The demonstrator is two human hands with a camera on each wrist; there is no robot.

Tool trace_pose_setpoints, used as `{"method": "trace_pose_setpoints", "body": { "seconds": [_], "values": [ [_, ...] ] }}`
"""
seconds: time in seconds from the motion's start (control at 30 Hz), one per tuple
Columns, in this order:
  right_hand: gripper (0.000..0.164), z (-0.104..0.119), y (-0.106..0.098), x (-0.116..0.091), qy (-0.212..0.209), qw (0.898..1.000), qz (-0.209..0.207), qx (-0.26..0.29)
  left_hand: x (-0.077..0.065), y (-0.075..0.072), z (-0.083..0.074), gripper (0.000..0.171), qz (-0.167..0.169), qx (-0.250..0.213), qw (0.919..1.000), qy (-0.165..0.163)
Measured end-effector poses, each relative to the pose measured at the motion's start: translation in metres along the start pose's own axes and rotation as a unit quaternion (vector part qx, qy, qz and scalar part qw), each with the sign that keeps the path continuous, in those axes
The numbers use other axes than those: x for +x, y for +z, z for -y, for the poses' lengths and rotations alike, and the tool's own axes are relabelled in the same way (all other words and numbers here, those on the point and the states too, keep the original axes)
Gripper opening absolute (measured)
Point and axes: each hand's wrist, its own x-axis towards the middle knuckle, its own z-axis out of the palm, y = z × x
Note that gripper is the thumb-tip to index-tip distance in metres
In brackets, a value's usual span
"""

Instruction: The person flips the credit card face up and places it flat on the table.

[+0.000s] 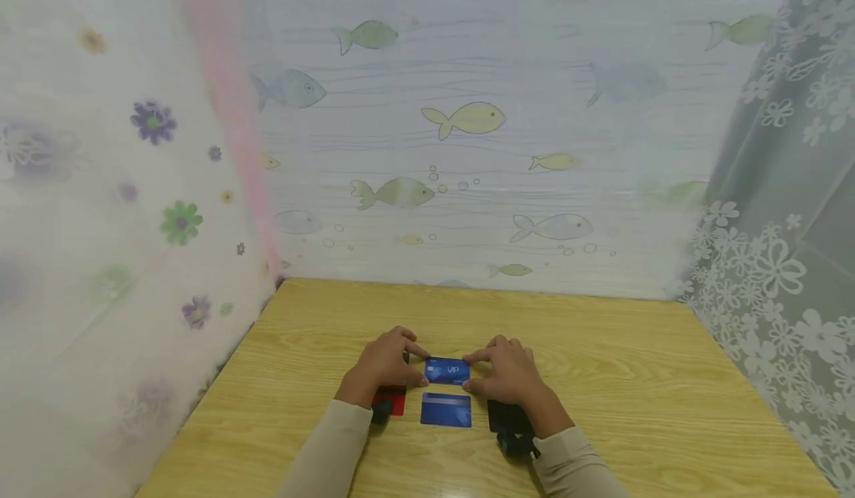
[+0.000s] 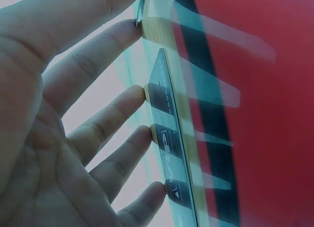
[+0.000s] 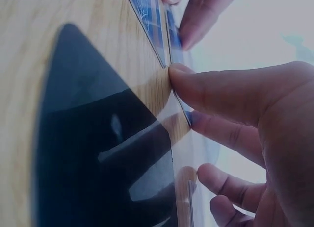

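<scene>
A blue VIP card lies on the wooden table between both hands. My left hand holds its left corners with thumb and index finger. The right hand pinches its right corners in the same way. Just below lies a second blue card with a pale stripe. A red card with a dark stripe is partly hidden under the left wrist. Beside the right wrist is a black card. Another dark card lies under the left hand's other fingertips, which touch it.
The wood-grain table stretches around the cards. A fish-print curtain hangs behind its far edge, with a flower-print sheet at left and a white-flowered sheer one at right. Dark wrist cameras sit near the front cards.
</scene>
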Motion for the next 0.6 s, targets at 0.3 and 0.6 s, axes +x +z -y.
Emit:
{"method": "trace_pose_setpoints", "body": {
  "seconds": [0.3, 0.6],
  "values": [
    [0.042, 0.0030, -0.0027, 0.0006, -0.008, 1.000, -0.004, -0.015, -0.0002, -0.0023, -0.0014, 0.046, -0.002, 0.003, 1.0000, 0.003],
    [0.045, 0.0044, -0.0026, -0.0005, -0.008, 1.000, 0.011, -0.021, -0.0021, -0.0039, -0.0004, 0.048, 0.011, -0.004, 0.9999, 0.012]
  ]
}}
